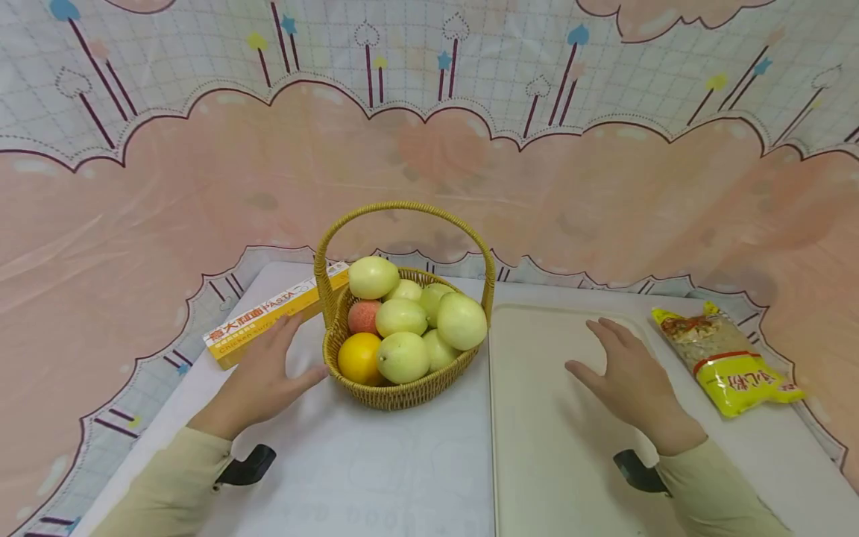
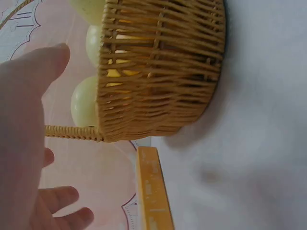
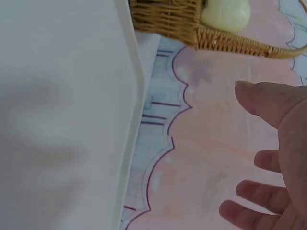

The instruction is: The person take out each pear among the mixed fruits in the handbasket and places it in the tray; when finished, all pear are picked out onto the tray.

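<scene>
A woven basket (image 1: 396,397) with a tall arched handle stands near the table's middle. Several pale green fruits (image 1: 401,317), an orange (image 1: 360,358) and a reddish round fruit (image 1: 365,317) fill it. To its left, my left hand (image 1: 265,380) is held with fingers and thumb spread, holding nothing; in the left wrist view the basket's side (image 2: 158,72) is close by. My right hand (image 1: 634,380) hovers over a cream tray (image 1: 537,447), its fingers apart and nothing in them. The right wrist view shows that hand (image 3: 268,158) apart from the basket.
Behind my left hand lies a yellow and white pasta box (image 1: 275,313), set at a slant. A yellow bag of noodles or similar dry food (image 1: 728,365) lies right of the tray. A patterned cloth (image 1: 429,164) hangs along the table's back edge.
</scene>
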`<state>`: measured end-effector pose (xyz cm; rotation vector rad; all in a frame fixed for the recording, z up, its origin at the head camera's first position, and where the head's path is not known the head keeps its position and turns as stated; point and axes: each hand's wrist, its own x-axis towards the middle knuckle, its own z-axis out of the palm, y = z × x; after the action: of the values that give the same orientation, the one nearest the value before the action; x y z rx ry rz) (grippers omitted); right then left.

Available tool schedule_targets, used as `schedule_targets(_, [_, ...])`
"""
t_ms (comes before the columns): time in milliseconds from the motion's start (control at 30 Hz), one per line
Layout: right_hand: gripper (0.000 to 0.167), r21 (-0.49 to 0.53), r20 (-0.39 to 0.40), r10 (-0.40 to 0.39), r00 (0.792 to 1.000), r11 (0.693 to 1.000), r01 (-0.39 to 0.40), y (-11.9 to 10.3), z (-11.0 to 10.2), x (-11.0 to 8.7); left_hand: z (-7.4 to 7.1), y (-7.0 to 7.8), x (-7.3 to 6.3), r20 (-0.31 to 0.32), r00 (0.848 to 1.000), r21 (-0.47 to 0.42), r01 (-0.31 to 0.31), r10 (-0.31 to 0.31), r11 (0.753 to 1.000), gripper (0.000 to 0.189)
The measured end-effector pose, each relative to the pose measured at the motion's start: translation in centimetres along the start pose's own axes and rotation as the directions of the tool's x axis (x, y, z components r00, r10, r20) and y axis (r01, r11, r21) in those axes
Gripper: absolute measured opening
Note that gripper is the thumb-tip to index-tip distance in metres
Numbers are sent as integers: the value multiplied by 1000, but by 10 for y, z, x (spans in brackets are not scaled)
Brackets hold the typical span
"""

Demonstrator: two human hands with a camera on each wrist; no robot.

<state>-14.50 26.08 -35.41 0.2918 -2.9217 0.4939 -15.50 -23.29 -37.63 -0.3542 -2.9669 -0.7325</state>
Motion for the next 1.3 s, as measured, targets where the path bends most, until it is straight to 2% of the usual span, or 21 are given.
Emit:
schedule_targets(267, [67, 92, -61, -69, 996, 993, 74, -21, 13, 11, 19, 4, -2, 10, 1000, -147, 12, -11, 989, 96])
schedule_targets(500, [68, 165, -81, -111, 991, 979, 123, -37, 27, 22, 32, 6, -2, -3, 999, -249, 32, -34, 968, 93])
schedule_targets(600, [69, 196, -81, -123, 989, 971, 137, -44, 33, 27, 36, 6, -2, 1, 999, -303, 49, -51, 952, 92])
schedule_targets(867, [69, 274, -101, -162, 982, 944, 185, -66, 47, 37, 50, 6, 3, 52, 994, -444, 107, -93, 890, 91])
schedule_targets(1000, [67, 296, -116, -186, 976, 931, 213, -76, 52, 41, 53, 7, 5, 73, 990, -481, 138, -118, 866, 92])
schedule_targets(1300, [69, 318, -144, -231, 962, 910, 266, -94, 56, 48, 55, 9, 6, 120, 982, -504, 186, -145, 843, 92])
